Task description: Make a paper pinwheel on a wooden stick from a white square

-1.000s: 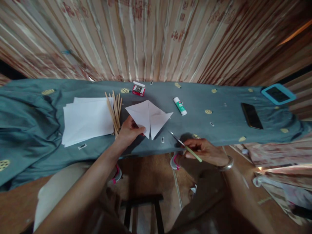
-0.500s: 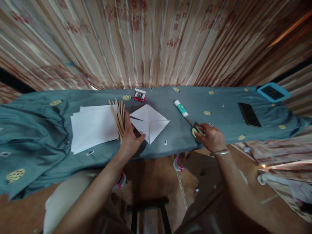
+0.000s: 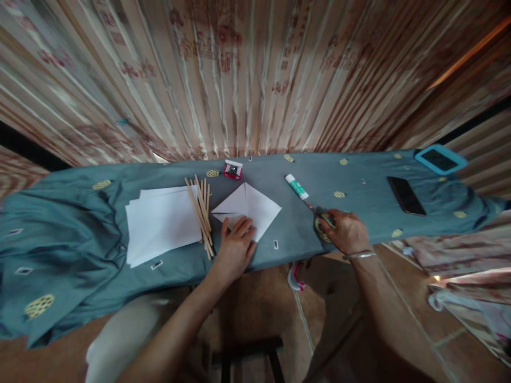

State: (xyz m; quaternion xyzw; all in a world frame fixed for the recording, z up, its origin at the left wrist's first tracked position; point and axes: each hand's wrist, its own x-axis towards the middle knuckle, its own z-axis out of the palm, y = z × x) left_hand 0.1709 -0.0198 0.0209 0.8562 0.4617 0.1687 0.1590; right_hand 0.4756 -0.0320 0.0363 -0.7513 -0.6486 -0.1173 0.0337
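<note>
My left hand (image 3: 236, 246) lies flat with fingers stretched out on the near corner of a folded white paper square (image 3: 249, 206) on the grey-blue tablecloth (image 3: 72, 223). My right hand (image 3: 346, 232) rests on the cloth near the front edge, fingers curled round the green handles of a pair of scissors (image 3: 321, 218) that lie on the table, blades pointing away toward a glue stick (image 3: 296, 186).
A stack of white sheets (image 3: 162, 223) lies left of several wooden sticks (image 3: 201, 214). A small red box (image 3: 232, 169) stands at the back. A dark phone (image 3: 406, 195) and a blue-framed device (image 3: 440, 158) lie far right. A curtain hangs behind; a stool is below.
My right hand moved the scissors from the air onto the cloth. My left hand let the lifted paper down and now presses it flat. The view tilted upward a little.
</note>
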